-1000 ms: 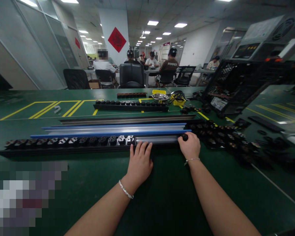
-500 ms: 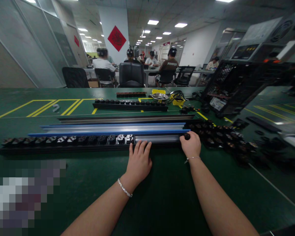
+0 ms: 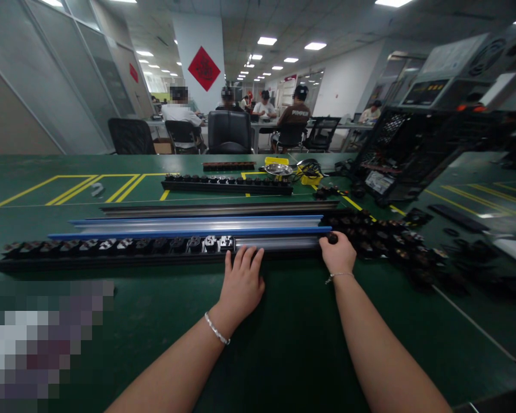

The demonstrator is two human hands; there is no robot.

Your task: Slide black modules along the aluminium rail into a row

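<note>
The right grip (image 3: 339,254) is clamped on 1 small black part (image 3: 333,237) (partly hidden), at the right end of the black rail (image 3: 155,261). Left of it, the left grip (image 3: 242,282), spread apart, rests on that rail's near side; a blue-edged channel (image 3: 198,226) lies just beyond.

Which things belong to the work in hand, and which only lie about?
Likely in use:
near black rail, left hand at it
row of parts in it
small black part in right hand

Probably lying about:
metal dish
black cables
open computer case
</note>
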